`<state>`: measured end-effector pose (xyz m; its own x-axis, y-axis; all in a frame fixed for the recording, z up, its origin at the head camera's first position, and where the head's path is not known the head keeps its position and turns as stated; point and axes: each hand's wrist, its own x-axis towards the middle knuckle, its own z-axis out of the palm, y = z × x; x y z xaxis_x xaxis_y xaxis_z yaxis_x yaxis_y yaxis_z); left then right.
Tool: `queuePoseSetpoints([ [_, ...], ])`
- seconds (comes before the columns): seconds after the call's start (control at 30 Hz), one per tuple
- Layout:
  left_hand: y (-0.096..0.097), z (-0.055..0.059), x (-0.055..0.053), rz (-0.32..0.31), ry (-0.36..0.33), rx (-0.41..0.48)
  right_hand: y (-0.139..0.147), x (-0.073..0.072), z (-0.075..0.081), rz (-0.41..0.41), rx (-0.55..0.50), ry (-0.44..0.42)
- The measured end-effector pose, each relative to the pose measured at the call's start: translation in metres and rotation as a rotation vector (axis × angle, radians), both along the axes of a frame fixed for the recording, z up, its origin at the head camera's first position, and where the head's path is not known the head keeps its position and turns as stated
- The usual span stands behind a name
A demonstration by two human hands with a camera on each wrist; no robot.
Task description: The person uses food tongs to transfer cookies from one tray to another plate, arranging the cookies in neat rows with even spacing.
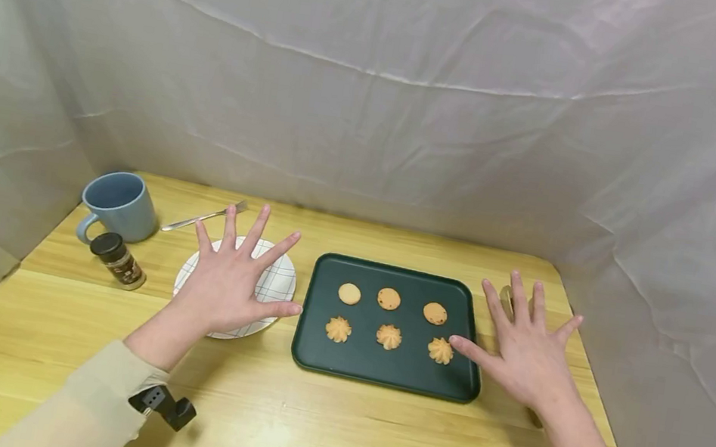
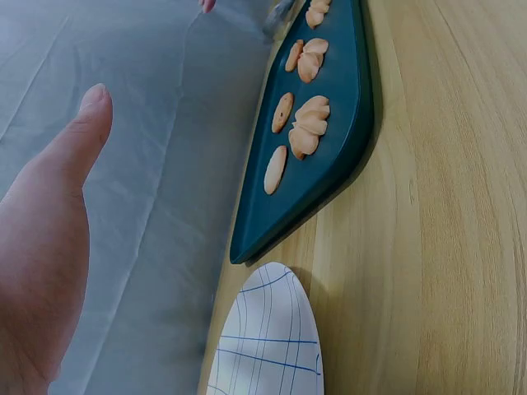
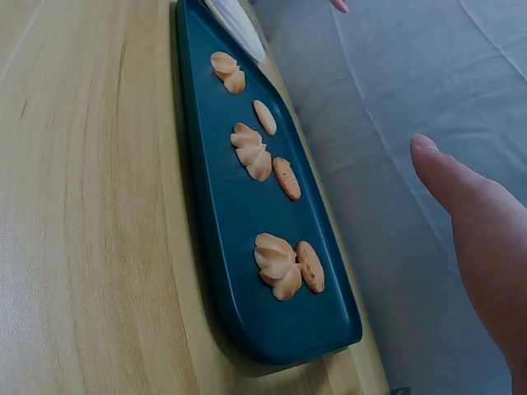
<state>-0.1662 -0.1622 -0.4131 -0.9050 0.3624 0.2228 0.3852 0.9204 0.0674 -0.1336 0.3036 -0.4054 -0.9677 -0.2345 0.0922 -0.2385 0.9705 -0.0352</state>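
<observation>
Fingers spread wide, my left hand (image 1: 227, 285) hovers over the white plate (image 1: 281, 281) with its grid of lines, holding nothing. My right hand (image 1: 529, 351) is likewise spread and bare, above the right end of the dark green tray (image 1: 372, 367); its thumb overlaps a flower-shaped cookie (image 1: 440, 350) in the head view. Two rows of cookies lie on the tray: round ones such as the plain cookie (image 1: 350, 293) at the back, ridged flower-shaped ones such as the middle cookie (image 1: 389, 336) in front. Beneath the right hand, a gold-coloured object (image 1: 506, 302) is mostly hidden.
At the back left stands a blue mug (image 1: 120, 205), with a dark-capped spice jar (image 1: 117, 261) lying in front of it. A fork (image 1: 204, 216) lies behind the plate. Pale grey cloth (image 1: 375, 104) hangs along the back and sides of the wooden table (image 1: 301, 429).
</observation>
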Motion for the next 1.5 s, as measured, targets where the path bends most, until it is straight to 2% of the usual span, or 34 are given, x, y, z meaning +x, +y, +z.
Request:
queuePoseSetpoints([
  [0.57, -0.014, -0.005, 0.001, 0.055, -0.009, -0.002, 0.012, 0.005, -0.001, 0.008, 0.009, 0.035],
  [0.87, -0.031, -0.008, 0.004, 0.1, -0.061, 0.039, 0.022, 0.01, -0.002, -0.007, -0.007, 0.039],
  [1.13, -0.046, -0.009, 0.01, 0.148, -0.095, 0.094, 0.032, 0.013, -0.003, -0.011, -0.103, 0.086],
  [1.4, -0.06, -0.02, 0.016, 0.201, -0.098, 0.186, 0.04, 0.015, -0.008, -0.017, -0.296, 0.174],
  [1.5, -0.065, -0.023, 0.018, 0.219, -0.094, 0.223, 0.043, 0.016, -0.011, -0.023, -0.351, 0.182],
])
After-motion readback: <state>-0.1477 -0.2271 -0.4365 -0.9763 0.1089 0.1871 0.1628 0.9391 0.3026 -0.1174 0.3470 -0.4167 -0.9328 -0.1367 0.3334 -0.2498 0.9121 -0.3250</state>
